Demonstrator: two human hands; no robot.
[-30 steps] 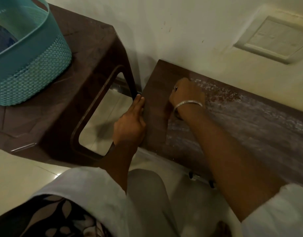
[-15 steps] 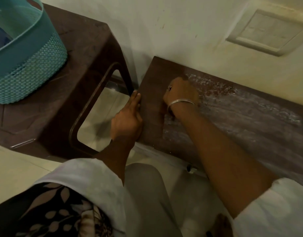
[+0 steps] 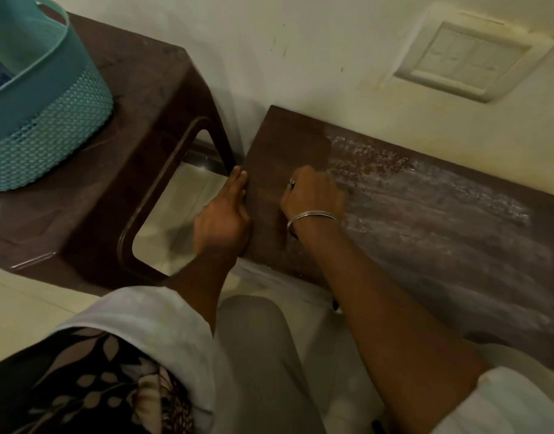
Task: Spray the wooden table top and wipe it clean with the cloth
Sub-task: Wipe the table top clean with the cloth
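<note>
The dark wooden table top (image 3: 441, 239) stands against the wall. Its left strip is wiped dark, while whitish streaks and specks cover the middle and right. My right hand (image 3: 313, 195), with a metal bangle on the wrist, is curled in a fist and presses down near the left end, at the border of the wiped strip. A dark bit of cloth (image 3: 293, 238) peeks out under the wrist; the rest is hidden by the hand. My left hand (image 3: 225, 217) lies with straight fingers along the table's left edge. No spray bottle is in view.
A brown plastic stool (image 3: 138, 126) stands just left of the table, with a teal lattice basket (image 3: 47, 120) on it. A white switch plate (image 3: 470, 57) sits on the wall above the table. My knees and pale floor tiles (image 3: 15, 308) lie below.
My right fist has slid a little toward me over the left part of the table top. My left hand stays on the table's left edge.
</note>
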